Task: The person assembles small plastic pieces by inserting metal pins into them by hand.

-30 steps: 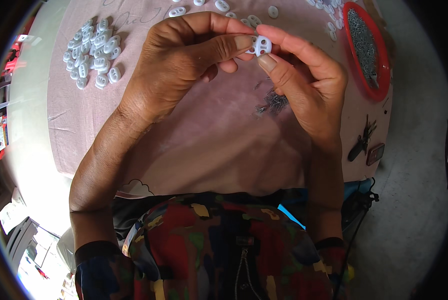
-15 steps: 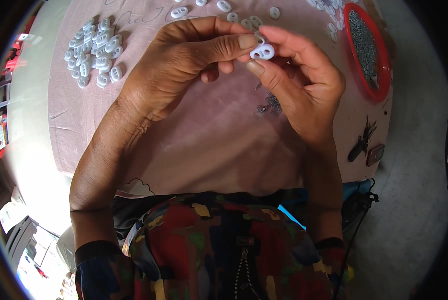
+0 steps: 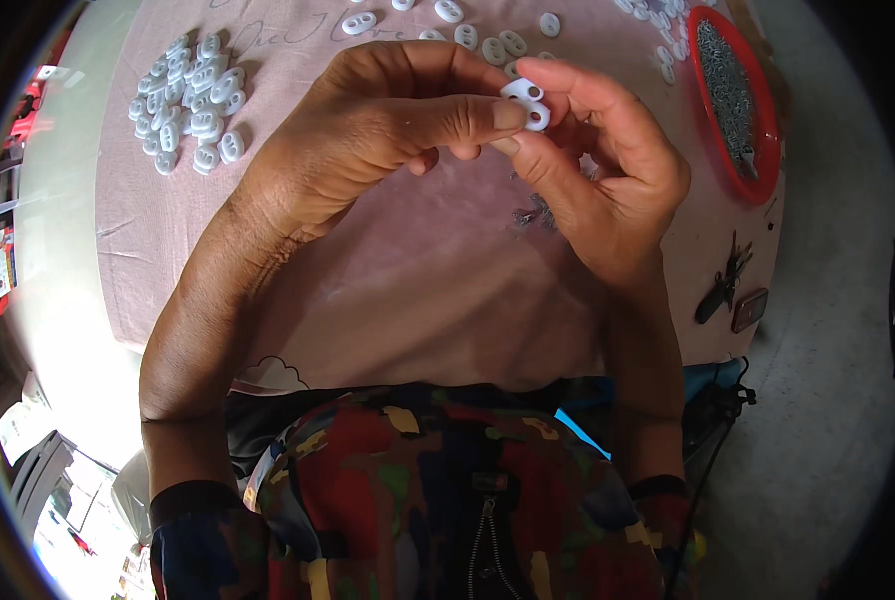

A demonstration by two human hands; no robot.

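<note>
Both of my hands meet above a pink cloth (image 3: 408, 290) and pinch one small white plastic piece with two holes (image 3: 528, 103). My left hand (image 3: 388, 130) presses it with thumb and forefinger from the left. My right hand (image 3: 598, 170) holds it from the right with thumb and fingertips. A heap of like white pieces (image 3: 190, 100) lies at the far left. More loose white pieces (image 3: 468, 30) are scattered just beyond my fingers. A small cluster of dark metal bits (image 3: 538, 215) lies on the cloth under my right hand.
A red round tray (image 3: 733, 100) filled with small grey metal parts stands at the far right. A bunch of dark keys with a brown fob (image 3: 733, 290) lies near the cloth's right edge. A pale table surface (image 3: 63, 220) shows left of the cloth.
Both hands have drifted slightly up and away from me, and the white piece has been turned a little between the fingertips.
</note>
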